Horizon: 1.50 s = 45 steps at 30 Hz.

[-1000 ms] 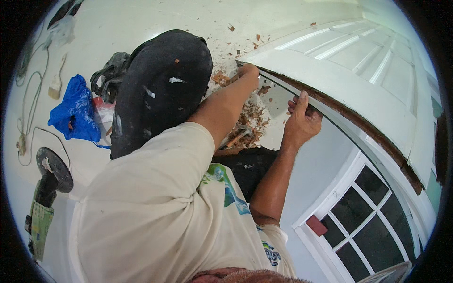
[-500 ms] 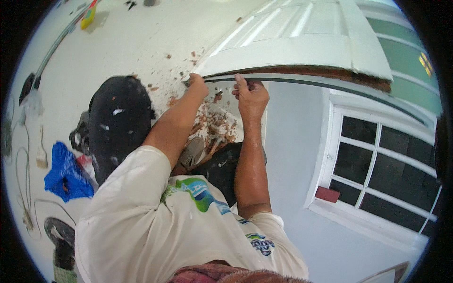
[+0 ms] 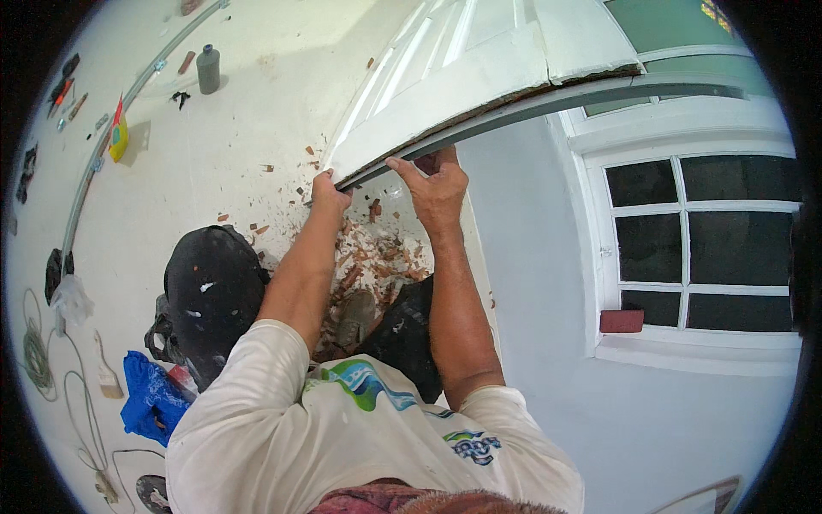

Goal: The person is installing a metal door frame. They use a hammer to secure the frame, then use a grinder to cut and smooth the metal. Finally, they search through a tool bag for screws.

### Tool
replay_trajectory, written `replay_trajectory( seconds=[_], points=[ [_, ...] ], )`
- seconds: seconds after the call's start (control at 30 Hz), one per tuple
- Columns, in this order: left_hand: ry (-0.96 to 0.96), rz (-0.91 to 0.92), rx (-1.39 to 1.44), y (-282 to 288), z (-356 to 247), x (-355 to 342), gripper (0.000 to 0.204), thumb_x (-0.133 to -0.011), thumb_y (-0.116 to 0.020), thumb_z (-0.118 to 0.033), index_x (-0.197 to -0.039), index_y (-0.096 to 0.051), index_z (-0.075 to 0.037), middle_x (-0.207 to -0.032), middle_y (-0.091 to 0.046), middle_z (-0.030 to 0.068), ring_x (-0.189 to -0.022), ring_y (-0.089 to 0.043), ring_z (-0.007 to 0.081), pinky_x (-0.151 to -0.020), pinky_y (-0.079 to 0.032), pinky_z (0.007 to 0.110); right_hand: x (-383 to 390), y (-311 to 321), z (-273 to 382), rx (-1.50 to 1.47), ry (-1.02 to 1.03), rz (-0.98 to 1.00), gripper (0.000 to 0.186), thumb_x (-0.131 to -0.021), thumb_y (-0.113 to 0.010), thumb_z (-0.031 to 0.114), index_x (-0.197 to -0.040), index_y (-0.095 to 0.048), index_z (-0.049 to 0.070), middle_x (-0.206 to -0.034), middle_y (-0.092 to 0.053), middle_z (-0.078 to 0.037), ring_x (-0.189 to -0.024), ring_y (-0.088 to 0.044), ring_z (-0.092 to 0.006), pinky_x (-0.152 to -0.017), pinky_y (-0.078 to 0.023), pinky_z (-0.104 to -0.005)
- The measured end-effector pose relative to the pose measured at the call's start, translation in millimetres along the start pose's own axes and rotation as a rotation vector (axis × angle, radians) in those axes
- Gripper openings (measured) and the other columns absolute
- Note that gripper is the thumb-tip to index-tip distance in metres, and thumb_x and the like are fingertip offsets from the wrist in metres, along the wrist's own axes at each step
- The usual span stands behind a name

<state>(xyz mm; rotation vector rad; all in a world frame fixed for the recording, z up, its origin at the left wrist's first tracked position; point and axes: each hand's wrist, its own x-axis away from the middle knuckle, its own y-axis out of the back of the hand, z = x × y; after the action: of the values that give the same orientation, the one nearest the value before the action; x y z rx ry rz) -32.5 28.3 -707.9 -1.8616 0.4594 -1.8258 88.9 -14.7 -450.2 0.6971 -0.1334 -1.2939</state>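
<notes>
A long, narrow grey bar (image 3: 591,94) lies along the rough, exposed brown edge of a white panelled door (image 3: 479,73). My left hand (image 3: 330,193) is closed around the bar's near end, at the door's lower corner; its fingertips are partly hidden. Farther along, my right hand (image 3: 438,190) grips the same bar, thumb on the near side and the other fingers curled behind it. Under my hands, brown wood chips and shavings (image 3: 377,253) cover the floor around my shoe (image 3: 355,319).
A wall with a white-framed window (image 3: 681,240) rises on the right, a reddish block (image 3: 621,321) on its sill. On the floor at left lie a blue plastic bag (image 3: 152,398), a paintbrush (image 3: 108,377), cables (image 3: 36,360) and a long metal rail (image 3: 86,184). A dark bottle (image 3: 208,70) stands farther off.
The view has shifted, showing more floor at the far left. The bar now appears tilted upward to the right. Both hands keep their grip on it, the right slightly nearer the left.
</notes>
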Motion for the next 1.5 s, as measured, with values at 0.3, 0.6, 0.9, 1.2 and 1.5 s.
replay_trajectory(
  seconds=[0.3,0.6,0.9,1.2,1.5],
  points=[
    [-0.027,0.317,0.119,13.4,-0.4,-29.1,0.041,-0.1,-0.053,-0.01,-0.139,-0.053,0.002,-0.135,-0.062,0.0216,-0.12,-0.065,0.0392,-0.104,-0.054,0.058,1.4,-1.0,-1.3,0.124,0.098,-0.009,0.048,-0.089,-0.087,0.024,-0.124,-0.067,-0.001,-0.11,-0.078,-0.02,-0.102,-0.077,-0.0268,-0.09,-0.06,-0.0384],
    [-0.013,0.128,0.172,8.0,-2.8,-31.0,0.044,-0.1,-0.049,-0.016,-0.141,-0.053,-0.002,-0.135,-0.062,0.0202,-0.115,-0.067,0.0369,-0.097,-0.059,0.055,1.8,-1.0,-7.2,0.138,0.134,0.016,0.038,-0.091,-0.086,0.02,-0.114,-0.071,-0.006,-0.105,-0.08,-0.018,-0.097,-0.076,-0.0198,-0.088,-0.059,-0.0346],
    [-1.447,0.629,-0.811,-91.1,-35.7,187.5,0.085,-0.105,-0.053,-0.051,-0.166,-0.023,0.0,-0.171,-0.02,0.0256,-0.156,-0.029,0.038,-0.123,-0.032,0.053,2.2,2.9,-4.8,-0.001,0.117,-0.02,0.06,-0.091,-0.086,0.026,-0.138,-0.062,-0.002,-0.116,-0.077,-0.018,-0.11,-0.075,-0.0244,-0.096,-0.059,-0.0372],
    [-1.696,1.133,-1.233,-216.5,5.2,350.3,0.092,-0.082,-0.091,-0.026,-0.157,-0.046,0.0,-0.134,-0.068,0.0251,-0.12,-0.07,0.0291,-0.101,-0.058,0.043,2.5,-4.3,-25.8,0.008,0.078,-0.038,0.076,-0.088,-0.088,0.027,-0.151,-0.052,0.002,-0.123,-0.072,-0.016,-0.11,-0.075,-0.0265,-0.095,-0.062,-0.0407],
    [-1.457,1.129,-1.034,-201.8,17.3,343.6,0.063,-0.083,-0.089,-0.011,-0.14,-0.065,0.003,-0.112,-0.078,0.0151,-0.102,-0.076,0.0186,-0.086,-0.064,0.032,4.6,-2.8,-27.3,0.003,0.085,-0.029,0.09,-0.086,-0.088,0.038,-0.154,-0.046,-0.004,-0.127,-0.068,-0.026,-0.11,-0.073,-0.0364,-0.095,-0.059,-0.0446]
  ],
)
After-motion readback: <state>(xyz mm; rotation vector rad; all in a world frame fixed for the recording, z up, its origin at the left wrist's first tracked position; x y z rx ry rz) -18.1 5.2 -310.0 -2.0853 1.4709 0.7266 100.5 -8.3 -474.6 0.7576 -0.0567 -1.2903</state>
